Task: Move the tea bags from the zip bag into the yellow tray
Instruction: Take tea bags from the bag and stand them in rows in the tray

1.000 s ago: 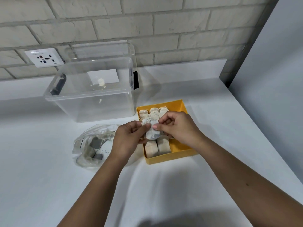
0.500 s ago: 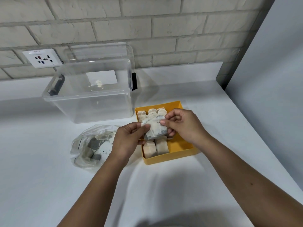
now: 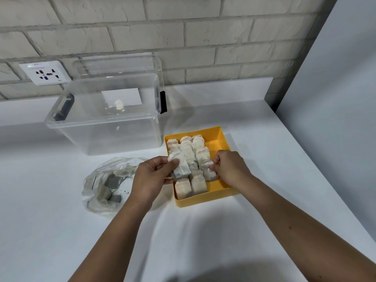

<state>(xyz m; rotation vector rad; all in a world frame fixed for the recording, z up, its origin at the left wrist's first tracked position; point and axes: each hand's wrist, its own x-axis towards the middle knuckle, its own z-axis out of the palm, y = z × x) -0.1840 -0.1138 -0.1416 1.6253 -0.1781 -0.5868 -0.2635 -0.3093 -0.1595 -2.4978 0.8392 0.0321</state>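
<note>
1. The white table (image 3: 61, 237) carries everything, and both forearms reach forward over it.
2. The zip bag (image 3: 101, 186) lies crumpled just left of the left hand (image 3: 149, 180). Several bags are still inside it, so the job looks only partly done.
3. The left hand pinches one tea bag (image 3: 181, 166) between thumb and fingers (image 3: 159, 162), tilted over the left edge of the yellow tray (image 3: 205, 200).
4. The right hand (image 3: 231, 167) curls its fingers round a second tea bag (image 3: 209, 173), low inside the tray at the near end of the right row.
5. It is probably best to seat that bag snug against its neighbour and let go before lowering the other into the gap, keeping the strings clear.
6. Farther back, packed rows fill the tray's left and middle. A clear box (image 3: 105, 137) stands behind.
</note>
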